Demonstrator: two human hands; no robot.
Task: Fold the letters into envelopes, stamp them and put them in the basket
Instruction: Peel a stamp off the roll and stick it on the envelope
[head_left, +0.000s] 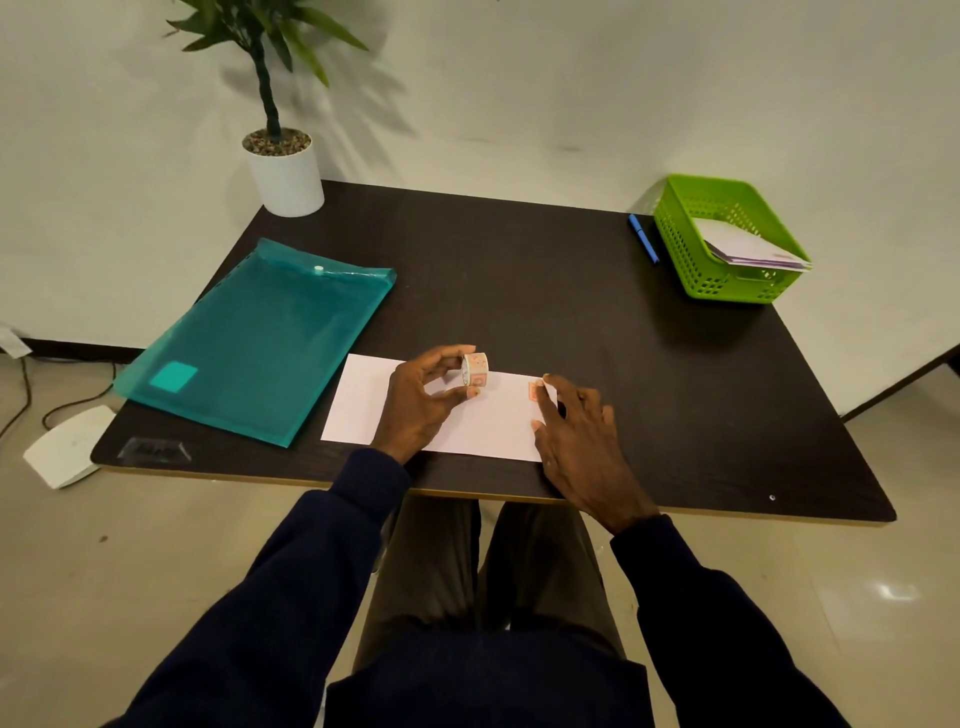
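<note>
envelope (441, 415) on worktop (571, 291), stamp (533, 391) on; left hand (415, 402) pinching stamp roll (475, 369); right hand (582, 441) flat, fingers straight, pressing; basket (691, 254) holds earlier envelopes; basketing left.

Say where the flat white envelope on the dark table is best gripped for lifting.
Probably its near long edge, from the person's side. The white envelope lies flat, so nothing stands up to pinch, but that edge lies close to the front rim of the dark table. Sliding it over the rim would expose it for a pinch.
</note>
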